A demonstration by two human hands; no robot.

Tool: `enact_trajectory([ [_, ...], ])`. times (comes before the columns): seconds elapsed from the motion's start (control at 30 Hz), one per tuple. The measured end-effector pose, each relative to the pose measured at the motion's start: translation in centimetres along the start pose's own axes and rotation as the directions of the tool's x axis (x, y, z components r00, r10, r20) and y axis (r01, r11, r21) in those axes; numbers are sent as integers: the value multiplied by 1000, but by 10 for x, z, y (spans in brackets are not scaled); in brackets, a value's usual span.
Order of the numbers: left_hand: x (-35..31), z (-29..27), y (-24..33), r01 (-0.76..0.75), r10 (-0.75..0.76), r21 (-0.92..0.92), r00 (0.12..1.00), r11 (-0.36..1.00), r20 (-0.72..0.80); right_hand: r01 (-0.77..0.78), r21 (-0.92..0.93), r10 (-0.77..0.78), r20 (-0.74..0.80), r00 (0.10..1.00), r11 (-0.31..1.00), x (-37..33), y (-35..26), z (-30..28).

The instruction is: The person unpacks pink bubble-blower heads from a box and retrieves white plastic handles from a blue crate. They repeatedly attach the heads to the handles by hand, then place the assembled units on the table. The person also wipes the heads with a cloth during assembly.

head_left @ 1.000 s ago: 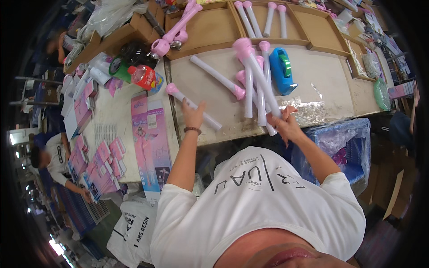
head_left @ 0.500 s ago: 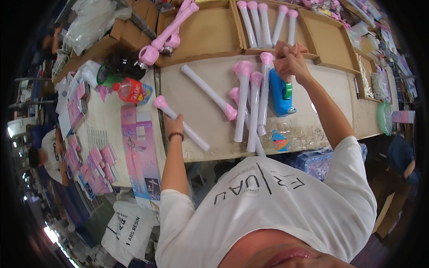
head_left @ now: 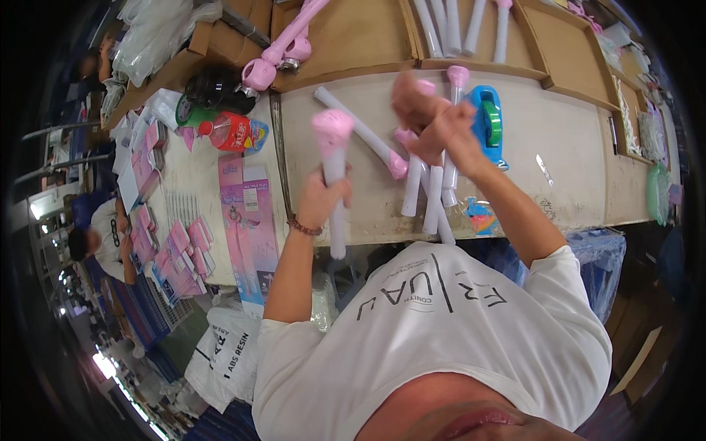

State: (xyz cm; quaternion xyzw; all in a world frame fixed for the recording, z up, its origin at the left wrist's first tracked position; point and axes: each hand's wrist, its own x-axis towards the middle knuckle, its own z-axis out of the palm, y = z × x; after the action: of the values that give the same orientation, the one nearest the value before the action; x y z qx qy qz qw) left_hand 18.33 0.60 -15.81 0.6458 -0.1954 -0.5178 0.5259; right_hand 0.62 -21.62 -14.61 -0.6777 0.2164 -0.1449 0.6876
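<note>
Table top [head_left: 581,169] evenly lit, fairly bright. Left hand [head_left: 322,200] reasonably clear; tube [head_left: 337,234] in its grip goes slightly soft at the pink end [head_left: 332,125], just above the fingers. Right hand [head_left: 447,134], up and right of that grip, motion-smeared. Lamps [head_left: 103,365] far below-left of grip blown out. Low right of grip dim. Fisheye bends straight lines; rim black, background soft.

Free tabletop [head_left: 573,158] right of blue dispenser [head_left: 496,151], white tubes [head_left: 434,198] crowding centre
</note>
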Motion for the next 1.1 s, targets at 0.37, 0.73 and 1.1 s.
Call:
enact_trajectory([
  [0.37,-99,30,-1,-314,26,494,862,811,506,645,-174,-492,510,705,744,-76,-67,93],
  [0.73,-129,-8,10,-417,131,383,798,824,588,26,510,-294,454,841,860,-99,-79,147],
  [1.1,-80,21,-14,-597,659,540,745,593,100,336,502,-73,-472,879,797,-91,-82,195],
])
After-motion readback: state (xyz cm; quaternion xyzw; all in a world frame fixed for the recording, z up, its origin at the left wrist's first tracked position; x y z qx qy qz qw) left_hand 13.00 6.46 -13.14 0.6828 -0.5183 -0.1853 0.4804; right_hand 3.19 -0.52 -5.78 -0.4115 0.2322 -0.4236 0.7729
